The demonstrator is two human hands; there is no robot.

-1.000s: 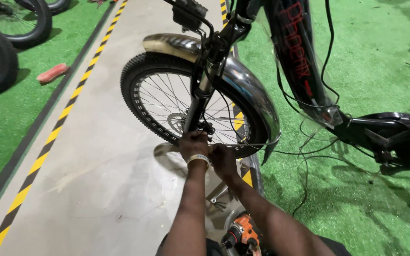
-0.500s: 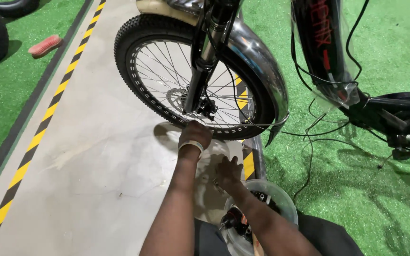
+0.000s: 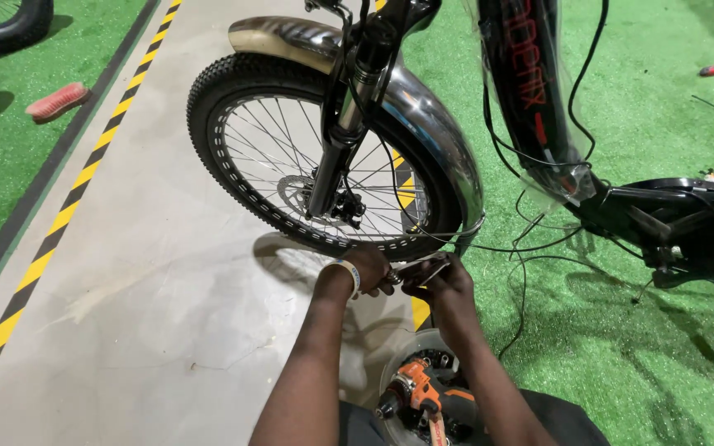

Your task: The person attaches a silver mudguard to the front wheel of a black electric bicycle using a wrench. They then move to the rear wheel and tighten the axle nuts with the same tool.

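Hands met under the front wheel: left hand and right hand pinched a small metal bracket. Fitting step, seemingly; next needs steady alignment.

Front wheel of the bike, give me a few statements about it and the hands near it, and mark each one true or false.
1. Both hands meet just below the front wheel, the left hand and the right hand close together on a small metal part. True.
2. The left wrist is bare. False: a pale wristband sits on it.
3. A shiny mudguard curves over the tyre. True.
4. The wheel stands on the green turf. False: it stands over the grey concrete floor, beside the turf.
5. An orange power drill lies in a round bowl near the person's lap. True.
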